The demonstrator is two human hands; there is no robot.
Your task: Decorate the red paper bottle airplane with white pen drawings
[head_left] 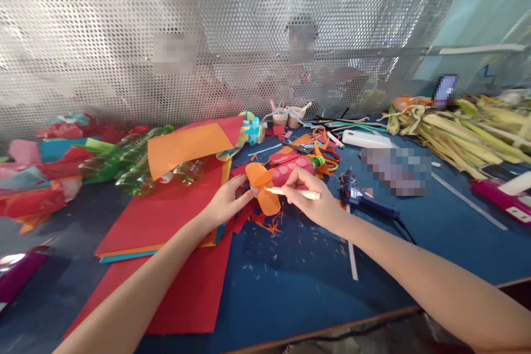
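Right hand (311, 196) and left hand (227, 199) are at two sides of one orange cut-out (270, 204) with rounded lobes, near the middle of the blue tabletop (282, 298). The right hand is closed in a writing grip, thumb and fingers pinching a white marker pen (312, 194) whose front end points onto the cut-out; whether it touches the surface, I cannot tell. The left hand is half open, its thumb at the left edge of the cut-out; if it pinches this edge or only steadies it, the view does not show clearly. The cut-out is above red and orange paper scraps (244, 217), just beside a pink bottle (295, 165) with green cap (318, 161), and to the right of the stacked red sheets (161, 215). It looks like thin paper or felt, so I judge it very light, soft and easy to crease; better to take it flat by a broad lobe, not by the narrow middle. The pen should be light but stiff, maybe a little slippery, and is best held low on the barrel, close to the front
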